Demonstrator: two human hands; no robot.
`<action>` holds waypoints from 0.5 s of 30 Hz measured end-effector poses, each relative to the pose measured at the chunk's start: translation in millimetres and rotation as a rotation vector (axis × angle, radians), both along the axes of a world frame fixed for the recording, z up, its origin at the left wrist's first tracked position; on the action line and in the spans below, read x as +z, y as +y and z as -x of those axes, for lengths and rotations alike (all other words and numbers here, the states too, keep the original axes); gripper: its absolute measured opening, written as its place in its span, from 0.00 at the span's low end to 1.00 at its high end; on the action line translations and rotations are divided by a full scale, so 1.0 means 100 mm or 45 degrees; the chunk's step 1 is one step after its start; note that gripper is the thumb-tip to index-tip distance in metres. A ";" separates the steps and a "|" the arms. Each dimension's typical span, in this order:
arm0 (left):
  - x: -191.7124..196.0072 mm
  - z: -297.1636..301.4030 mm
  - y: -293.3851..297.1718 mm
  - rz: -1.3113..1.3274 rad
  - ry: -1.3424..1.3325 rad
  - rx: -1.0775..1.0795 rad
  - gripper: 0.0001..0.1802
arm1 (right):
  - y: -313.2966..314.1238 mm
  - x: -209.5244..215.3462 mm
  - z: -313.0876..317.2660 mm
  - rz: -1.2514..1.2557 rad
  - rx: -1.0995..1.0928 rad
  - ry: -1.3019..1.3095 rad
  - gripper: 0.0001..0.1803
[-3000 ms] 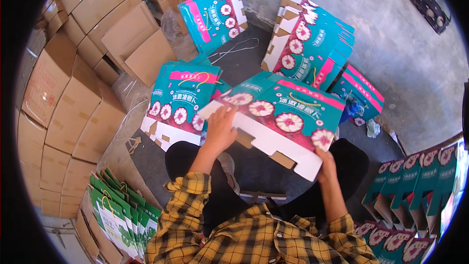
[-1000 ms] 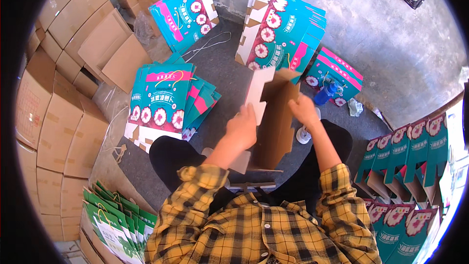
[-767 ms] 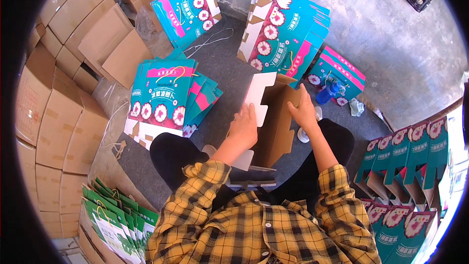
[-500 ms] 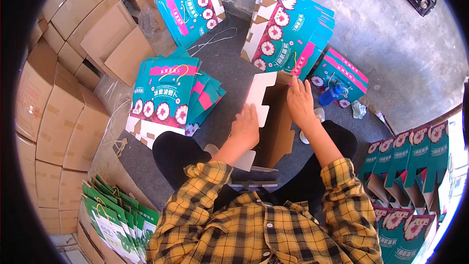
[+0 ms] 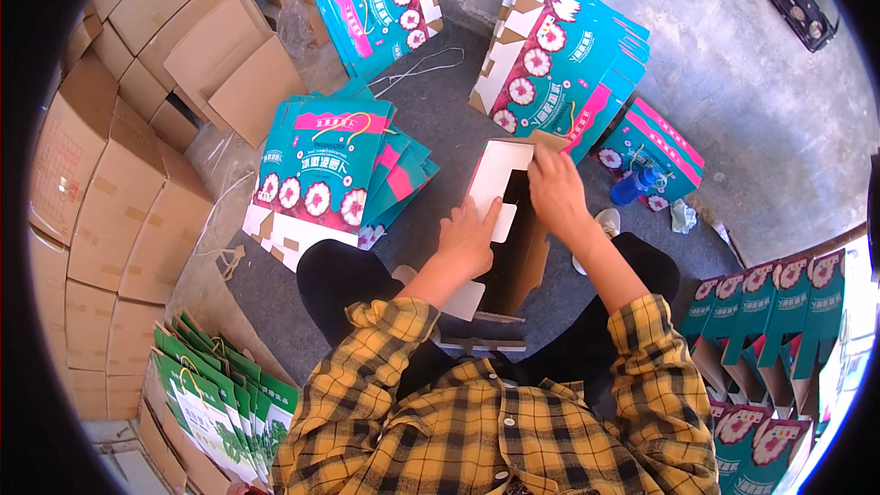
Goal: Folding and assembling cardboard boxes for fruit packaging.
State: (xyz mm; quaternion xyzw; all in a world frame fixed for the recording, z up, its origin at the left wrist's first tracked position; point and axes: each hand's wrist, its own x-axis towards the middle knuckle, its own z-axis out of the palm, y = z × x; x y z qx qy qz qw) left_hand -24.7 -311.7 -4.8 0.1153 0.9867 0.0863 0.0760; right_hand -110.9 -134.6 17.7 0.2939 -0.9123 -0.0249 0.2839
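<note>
Between my knees stands a gift box, its opening toward me and its bare brown cardboard inside showing. Along its left side runs a notched white flap, leaning over the opening. My left hand grips this left side, its forefinger stretched along the white flap and its thumb out of sight. At the far end my right hand has its fingers bent over the brown end flap; the fingertips are partly hidden. Another white flap sticks out near my left wrist.
Flat teal and pink boxes lie in piles at left, far middle and far right. A blue bottle stands by a teal box. Brown cartons rise at left, green bags lower left, folded boxes right.
My right hand has moved inward, bending its fingers over the far end flap. The white flap leans further over the opening, and my left forefinger now points along it. The whole view has shifted slightly.
</note>
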 end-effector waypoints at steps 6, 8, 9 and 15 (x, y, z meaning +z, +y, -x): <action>0.02 0.00 -0.09 -0.024 -0.144 0.034 0.47 | -0.18 0.52 -0.81 -0.080 0.596 -1.003 0.17; 0.01 0.02 -0.11 -0.006 -0.156 0.032 0.48 | -0.22 0.69 -0.99 -0.060 0.740 -1.231 0.23; 0.00 0.03 -0.11 -0.008 -0.166 0.029 0.48 | -0.24 0.65 -1.06 -0.058 0.737 -1.242 0.23; 0.10 0.08 -0.11 -0.104 -0.185 -0.022 0.47 | -0.23 0.19 -1.45 -0.317 0.858 -1.151 0.17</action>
